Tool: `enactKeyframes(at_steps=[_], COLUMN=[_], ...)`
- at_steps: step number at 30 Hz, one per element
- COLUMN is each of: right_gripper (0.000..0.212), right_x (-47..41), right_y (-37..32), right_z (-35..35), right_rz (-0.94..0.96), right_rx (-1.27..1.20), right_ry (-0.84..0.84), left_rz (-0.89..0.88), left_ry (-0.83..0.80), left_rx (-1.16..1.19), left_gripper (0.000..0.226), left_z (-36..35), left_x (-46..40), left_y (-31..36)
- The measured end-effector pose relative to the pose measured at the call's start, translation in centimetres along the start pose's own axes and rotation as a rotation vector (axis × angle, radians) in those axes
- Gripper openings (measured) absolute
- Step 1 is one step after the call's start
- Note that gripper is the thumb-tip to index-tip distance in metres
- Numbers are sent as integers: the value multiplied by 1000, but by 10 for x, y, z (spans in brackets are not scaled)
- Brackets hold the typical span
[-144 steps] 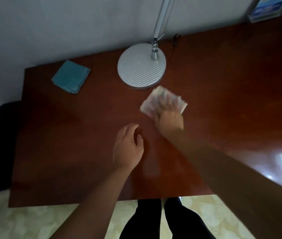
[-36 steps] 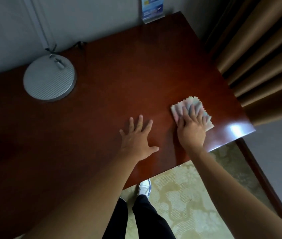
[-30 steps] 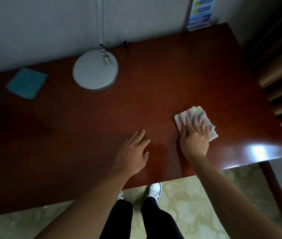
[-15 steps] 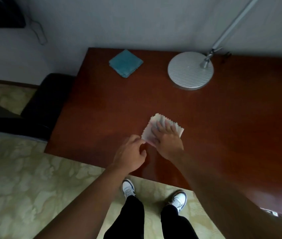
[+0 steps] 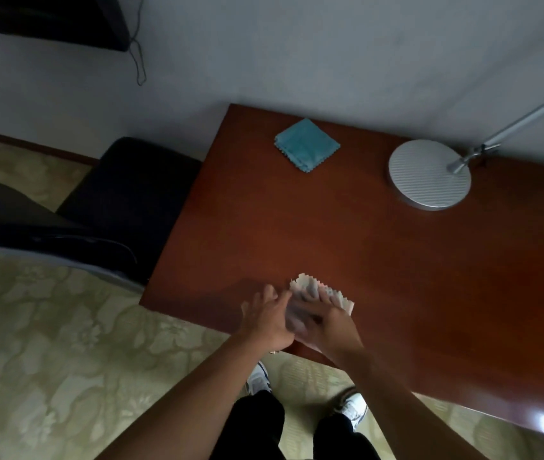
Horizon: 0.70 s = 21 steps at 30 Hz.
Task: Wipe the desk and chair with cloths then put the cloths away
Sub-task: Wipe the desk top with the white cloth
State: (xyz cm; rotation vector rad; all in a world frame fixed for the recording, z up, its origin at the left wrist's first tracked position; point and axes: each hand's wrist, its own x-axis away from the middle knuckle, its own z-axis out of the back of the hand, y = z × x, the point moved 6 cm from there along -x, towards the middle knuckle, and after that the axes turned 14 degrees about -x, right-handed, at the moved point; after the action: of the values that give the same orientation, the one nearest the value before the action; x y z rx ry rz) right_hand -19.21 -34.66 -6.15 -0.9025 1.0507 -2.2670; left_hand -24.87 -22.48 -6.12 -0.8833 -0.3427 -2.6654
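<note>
Wiping the bench (image 5: pixel 380 260) near its front left corner, right hand (image 5: pixel 325 322) flat on the pale cloth (image 5: pixel 330 295), left hand (image 5: pixel 265 318) touching its edge, grip unclear; next, maybe passing it over for the black chair (image 5: pixel 124 194).

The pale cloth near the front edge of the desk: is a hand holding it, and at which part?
The right hand presses on the pale cloth from its near side. Blur hides whether the left hand, at its left edge, grips it.
</note>
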Motion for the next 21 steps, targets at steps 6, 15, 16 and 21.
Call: enactKeyframes(at_steps=[6, 15, 16, 21], right_gripper=[34, 32, 33, 35], right_x=[24, 22, 20, -5], right_y=[-1, 18, 19, 24], right_z=[23, 13, 10, 27], right_rz=[-149, -228, -202, -173], right_rx=[86, 141, 153, 209], right_ry=[328, 234, 210, 213], left_rz=[48, 192, 183, 174], left_ry=[97, 154, 164, 247], left_rx=[192, 388, 374, 326], left_gripper=[54, 28, 26, 23], left_z=[3, 9, 11, 38], left_x=[0, -27, -32, -64], left_y=[0, 4, 7, 21])
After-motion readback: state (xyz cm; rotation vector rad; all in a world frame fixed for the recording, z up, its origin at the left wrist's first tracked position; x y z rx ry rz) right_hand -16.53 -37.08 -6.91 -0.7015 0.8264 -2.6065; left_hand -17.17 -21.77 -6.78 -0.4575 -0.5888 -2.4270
